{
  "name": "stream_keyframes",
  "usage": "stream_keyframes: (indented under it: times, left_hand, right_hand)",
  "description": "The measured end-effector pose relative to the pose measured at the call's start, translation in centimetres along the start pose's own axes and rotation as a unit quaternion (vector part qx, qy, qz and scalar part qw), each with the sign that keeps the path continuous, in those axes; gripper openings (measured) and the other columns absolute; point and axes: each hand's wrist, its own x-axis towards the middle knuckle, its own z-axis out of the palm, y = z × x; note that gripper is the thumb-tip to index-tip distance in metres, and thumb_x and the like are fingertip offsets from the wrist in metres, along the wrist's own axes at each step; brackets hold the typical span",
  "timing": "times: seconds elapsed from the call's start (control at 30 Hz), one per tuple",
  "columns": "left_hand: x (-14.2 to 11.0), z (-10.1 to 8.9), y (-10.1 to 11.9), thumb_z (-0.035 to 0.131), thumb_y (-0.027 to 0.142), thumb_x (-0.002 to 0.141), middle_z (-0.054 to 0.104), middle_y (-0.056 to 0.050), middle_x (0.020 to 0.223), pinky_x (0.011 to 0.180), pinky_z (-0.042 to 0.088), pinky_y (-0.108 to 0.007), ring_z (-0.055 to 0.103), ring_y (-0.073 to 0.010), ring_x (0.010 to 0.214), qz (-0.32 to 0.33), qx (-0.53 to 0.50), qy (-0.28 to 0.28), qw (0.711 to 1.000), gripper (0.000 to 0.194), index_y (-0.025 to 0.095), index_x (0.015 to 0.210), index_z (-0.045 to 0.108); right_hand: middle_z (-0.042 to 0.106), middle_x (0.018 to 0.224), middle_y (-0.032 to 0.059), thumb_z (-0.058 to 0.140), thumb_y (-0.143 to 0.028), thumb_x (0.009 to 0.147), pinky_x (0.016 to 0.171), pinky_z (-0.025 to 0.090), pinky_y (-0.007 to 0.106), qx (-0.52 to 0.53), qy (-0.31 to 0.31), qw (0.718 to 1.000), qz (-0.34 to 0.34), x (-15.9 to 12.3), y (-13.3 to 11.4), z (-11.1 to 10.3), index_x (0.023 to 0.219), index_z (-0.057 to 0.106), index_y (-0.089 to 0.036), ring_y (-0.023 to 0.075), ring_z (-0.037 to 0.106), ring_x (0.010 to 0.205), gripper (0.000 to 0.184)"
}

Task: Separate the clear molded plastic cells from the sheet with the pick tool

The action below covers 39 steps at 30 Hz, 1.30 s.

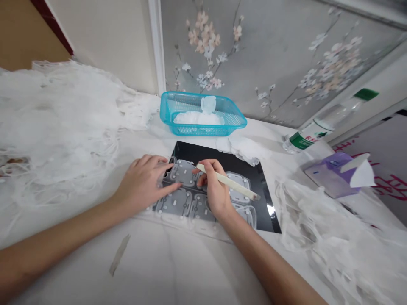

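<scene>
A black mat (254,203) lies on the white table, and a translucent sheet of moulded rubbery pads (186,201) rests on it. My left hand (143,184) lies flat on the sheet with its fingers stretched out, pressing the left side down. My right hand (214,186) is closed round a pale stick-like tool (229,182). The tool's front end points at the sheet between my two hands; its other end sticks out to the right.
A turquoise basket (237,118) holding white pieces stands behind the mat. Heaps of white net-like scrap (57,118) fill the left side and also lie at the right (324,237). A green-labelled bottle (310,133) and a purple tissue pack (333,176) sit at the right.
</scene>
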Motion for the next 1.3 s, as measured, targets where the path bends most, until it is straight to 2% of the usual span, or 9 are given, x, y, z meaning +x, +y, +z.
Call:
stream_keyframes:
  times: [0.1,0.3,0.4,0.5,0.63,0.8,0.93,1.07,1.3]
  left_hand:
    - [-0.2,0.2,0.1,0.056,0.048,0.078,0.060,-0.010,0.114,0.091,0.037,-0.042,0.051,-0.0298,0.108,0.025,-0.068,-0.023,0.997,0.041,0.020,0.109,0.059]
    - [-0.1,-0.2,-0.3,0.055,0.037,0.082,0.063,-0.002,0.106,0.077,0.047,-0.030,0.059,-0.0205,0.093,-0.011,-0.244,-0.079,0.966,0.046,0.028,0.125,0.042]
    - [0.1,0.0,-0.7,0.053,0.035,0.083,0.060,-0.003,0.110,0.066,0.048,-0.026,0.060,-0.0180,0.086,0.009,-0.268,-0.121,0.956,0.036,0.029,0.119,0.053]
    - [0.4,0.5,-1.2,0.054,0.034,0.082,0.057,-0.006,0.117,0.071,0.049,-0.026,0.058,-0.0184,0.090,0.011,-0.311,-0.140,0.940,0.034,0.025,0.115,0.059]
    - [0.8,0.6,-1.5,0.057,0.033,0.080,0.053,-0.007,0.127,0.082,0.048,-0.030,0.057,-0.0205,0.102,-0.021,-0.398,-0.158,0.904,0.044,0.023,0.122,0.053]
    - [1.2,0.0,-1.3,0.060,0.032,0.076,0.061,-0.008,0.114,0.074,0.051,-0.032,0.062,-0.0181,0.082,-0.054,-0.430,-0.201,0.879,0.050,0.021,0.125,0.051]
    - [1.3,-0.2,-1.1,0.060,0.031,0.074,0.059,-0.009,0.121,0.078,0.051,-0.035,0.063,-0.0203,0.087,-0.070,-0.452,-0.205,0.865,0.051,0.019,0.123,0.053]
    - [1.2,-0.1,-1.1,0.060,0.030,0.072,0.060,-0.009,0.119,0.078,0.052,-0.036,0.063,-0.0198,0.084,-0.074,-0.450,-0.200,0.867,0.052,0.018,0.122,0.054]
    - [1.1,0.2,-1.2,0.062,0.029,0.071,0.056,-0.009,0.124,0.074,0.053,-0.034,0.063,-0.0181,0.081,-0.054,-0.441,-0.174,0.879,0.049,0.020,0.119,0.058]
  right_hand:
    - [0.062,0.073,-0.0022,0.044,-0.042,0.087,0.049,0.040,0.022,0.005,-0.002,1.000,-0.003,-0.1,-0.1,0.0,0.084,0.051,-0.020,0.0082,0.047,0.048,0.023]
    - [0.061,0.072,-0.0023,0.042,-0.042,0.089,0.048,0.039,0.022,0.020,0.004,0.999,-0.029,-0.4,-0.1,0.0,0.085,0.050,-0.020,0.0078,0.046,0.047,0.024]
    - [0.062,0.071,-0.0023,0.045,-0.041,0.089,0.047,0.038,0.022,0.001,0.073,0.994,-0.076,-1.0,-0.2,0.3,0.087,0.044,-0.021,0.0077,0.046,0.045,0.020]
    - [0.064,0.072,-0.0004,0.052,-0.040,0.086,0.048,0.039,0.022,-0.023,0.130,0.984,-0.121,-1.6,-0.3,0.6,0.084,0.041,-0.022,0.0087,0.049,0.048,0.021]
    - [0.064,0.066,-0.0008,0.060,-0.041,0.080,0.044,0.038,0.021,-0.032,0.070,0.992,-0.096,-1.6,-0.3,0.6,0.080,0.044,-0.022,0.0088,0.049,0.045,0.025]
    - [0.061,0.066,-0.0024,0.062,-0.041,0.078,0.037,0.030,0.020,-0.075,0.015,0.993,-0.095,-1.1,0.1,0.1,0.083,0.052,-0.021,0.0064,0.042,0.039,0.023]
    - [0.051,0.051,-0.0051,0.061,-0.032,0.078,0.039,0.029,0.019,-0.124,-0.106,0.976,-0.146,-1.2,0.1,-0.4,0.074,0.055,-0.019,0.0063,0.040,0.040,0.015]
    - [0.046,0.048,-0.0064,0.056,-0.026,0.080,0.040,0.028,0.019,-0.186,-0.165,0.950,-0.188,-1.4,-0.3,-0.8,0.068,0.052,-0.019,0.0057,0.038,0.039,0.014]
    - [0.048,0.049,-0.0060,0.052,-0.027,0.082,0.041,0.031,0.019,-0.247,-0.183,0.928,-0.209,-1.3,-0.6,-1.0,0.072,0.051,-0.020,0.0066,0.039,0.038,0.012]
